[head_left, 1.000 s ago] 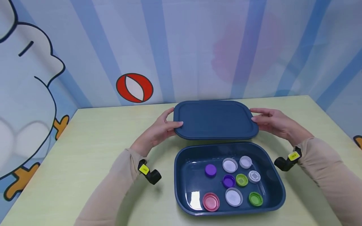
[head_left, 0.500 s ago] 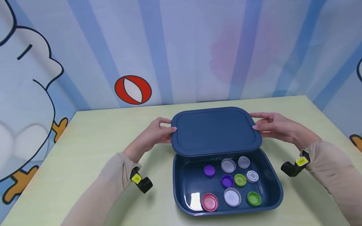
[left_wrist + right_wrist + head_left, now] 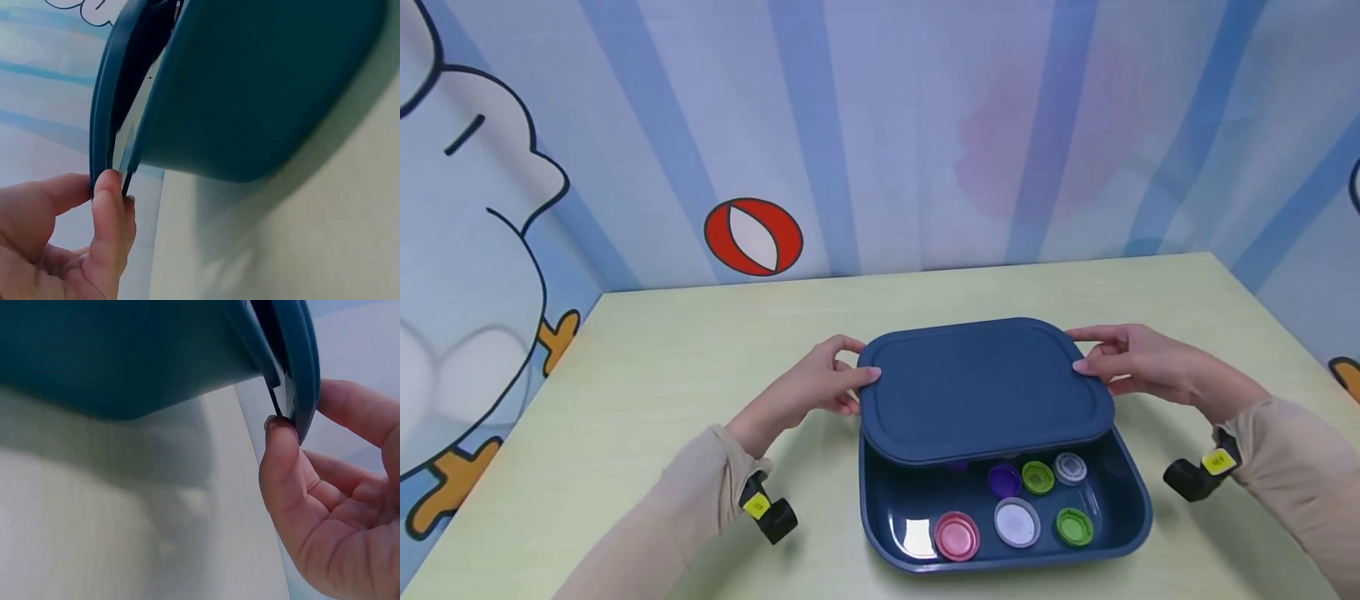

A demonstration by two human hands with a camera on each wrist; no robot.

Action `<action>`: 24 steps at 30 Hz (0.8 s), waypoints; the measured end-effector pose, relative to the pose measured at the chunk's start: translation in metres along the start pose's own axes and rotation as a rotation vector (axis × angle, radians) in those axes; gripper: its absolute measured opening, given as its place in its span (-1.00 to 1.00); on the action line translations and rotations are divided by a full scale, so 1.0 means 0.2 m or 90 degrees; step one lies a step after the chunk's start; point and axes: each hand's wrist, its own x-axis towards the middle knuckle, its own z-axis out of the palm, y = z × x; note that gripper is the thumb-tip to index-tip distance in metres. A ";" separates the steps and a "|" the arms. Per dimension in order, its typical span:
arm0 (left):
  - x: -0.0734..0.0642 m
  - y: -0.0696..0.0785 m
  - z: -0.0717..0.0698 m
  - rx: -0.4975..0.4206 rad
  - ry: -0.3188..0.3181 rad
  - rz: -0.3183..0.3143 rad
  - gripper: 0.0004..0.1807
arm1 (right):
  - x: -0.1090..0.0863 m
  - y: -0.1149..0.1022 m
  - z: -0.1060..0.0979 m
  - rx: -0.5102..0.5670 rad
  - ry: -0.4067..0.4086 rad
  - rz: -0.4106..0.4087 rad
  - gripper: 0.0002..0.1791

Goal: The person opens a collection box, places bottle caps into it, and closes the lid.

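Note:
A dark blue lid is held level between both hands, over the back half of a matching dark blue box. My left hand pinches the lid's left end with the thumb on top; my right hand pinches its right end. In both wrist views a gap shows between the lid and the rim of the box. Several bottle caps lie in the box: a pink cap, a white cap, a green cap and a purple cap among them. The lid hides those at the back.
The box stands on a pale yellow table. Behind it rises a blue striped backdrop printed with a red and white ball. A small black camera is strapped to each wrist.
Both hands have brought the lid toward the person, from behind the box to over its back half. Caps at the back have become covered. The box has stayed in place.

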 end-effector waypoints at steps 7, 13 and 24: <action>-0.05 -0.03 0.02 0.010 0.000 0.006 -0.43 | -0.03 0.00 0.04 -0.017 0.009 -0.002 -0.20; -0.10 -0.05 0.03 0.016 0.001 -0.001 -0.43 | -0.05 0.01 0.08 -0.018 0.013 -0.013 -0.21; -0.18 -0.07 0.06 0.008 -0.002 0.015 -0.49 | -0.11 0.01 0.12 -0.037 0.018 -0.019 -0.19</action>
